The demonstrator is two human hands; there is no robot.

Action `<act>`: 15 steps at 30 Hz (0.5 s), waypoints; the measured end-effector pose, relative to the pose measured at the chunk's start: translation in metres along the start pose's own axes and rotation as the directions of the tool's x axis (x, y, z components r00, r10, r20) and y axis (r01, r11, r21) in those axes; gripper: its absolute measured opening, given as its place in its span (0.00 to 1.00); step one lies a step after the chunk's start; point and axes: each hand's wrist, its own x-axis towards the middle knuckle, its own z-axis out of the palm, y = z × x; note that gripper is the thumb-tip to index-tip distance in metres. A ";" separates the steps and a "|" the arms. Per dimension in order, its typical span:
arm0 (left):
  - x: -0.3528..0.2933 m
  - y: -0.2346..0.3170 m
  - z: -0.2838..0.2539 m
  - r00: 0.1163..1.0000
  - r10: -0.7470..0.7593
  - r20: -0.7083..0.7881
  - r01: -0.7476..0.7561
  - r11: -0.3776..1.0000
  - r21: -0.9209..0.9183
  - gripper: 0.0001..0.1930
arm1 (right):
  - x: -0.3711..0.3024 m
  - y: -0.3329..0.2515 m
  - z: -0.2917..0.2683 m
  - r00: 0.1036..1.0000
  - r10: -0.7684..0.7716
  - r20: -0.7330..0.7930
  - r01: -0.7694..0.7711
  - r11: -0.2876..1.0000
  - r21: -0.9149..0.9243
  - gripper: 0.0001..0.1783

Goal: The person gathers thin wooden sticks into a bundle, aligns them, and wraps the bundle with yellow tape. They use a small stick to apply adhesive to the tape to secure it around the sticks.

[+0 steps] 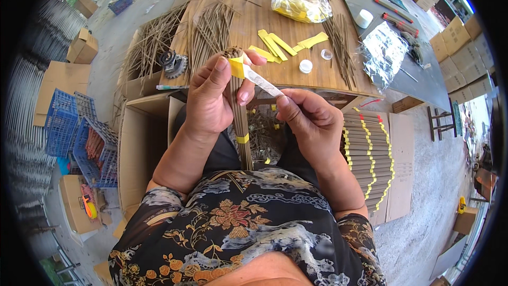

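Note:
My left hand (205, 98) is closed around the upper part of a bundle of thin brown sticks (241, 119), which stands nearly upright in front of me. A paper strip (263, 81), yellow on one face and whitish on the other, loops round the bundle near its top. My right hand (313, 122) pinches the strip's free end between thumb and fingers and holds it out to the right, taut. Lower down, a yellow band (243, 139) circles the same bundle. The bundle's bottom end reaches down to my lap.
On the wooden table (248, 26) lie loose brown sticks (214, 26), yellow paper strips (276, 44), a clear plastic bag (301, 2) and a white round lid (306, 66). Banded bundles (365, 153) lie at my right. An open cardboard box (140, 143) and blue crates (69, 116) are at left.

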 end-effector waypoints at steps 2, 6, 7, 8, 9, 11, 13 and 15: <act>-0.001 0.000 0.004 0.999 0.003 -0.035 -0.001 0.998 0.055 0.19 | 0.000 0.003 0.002 0.993 -0.113 -0.038 0.109 0.989 -0.095 0.08; -0.001 0.000 0.003 0.999 0.027 -0.040 -0.024 0.998 0.059 0.19 | 0.001 0.006 0.006 0.968 -0.249 -0.032 0.240 0.954 -0.182 0.10; -0.001 0.000 0.002 0.998 0.030 -0.047 -0.028 0.998 0.058 0.19 | 0.001 0.008 0.006 0.960 -0.280 -0.029 0.269 0.943 -0.194 0.10; -0.001 0.000 0.001 0.998 0.034 -0.055 -0.031 0.998 0.056 0.19 | 0.001 0.012 0.007 0.951 -0.309 -0.026 0.298 0.932 -0.206 0.11; -0.001 0.000 0.000 0.998 0.047 -0.047 -0.045 0.998 0.052 0.19 | 0.001 0.014 0.008 0.941 -0.339 -0.022 0.326 0.920 -0.218 0.11; 0.000 0.000 -0.001 0.997 0.074 -0.030 -0.073 0.996 0.043 0.19 | 0.001 0.016 0.011 0.928 -0.371 -0.022 0.358 0.907 -0.221 0.12; 0.001 0.000 0.000 0.997 0.072 -0.022 -0.071 0.997 0.021 0.19 | 0.002 0.017 0.014 0.921 -0.387 -0.030 0.373 0.904 -0.209 0.12; 0.001 0.001 -0.001 0.998 0.069 -0.010 -0.068 0.998 0.015 0.20 | 0.004 0.018 0.015 0.921 -0.386 -0.044 0.373 0.910 -0.182 0.13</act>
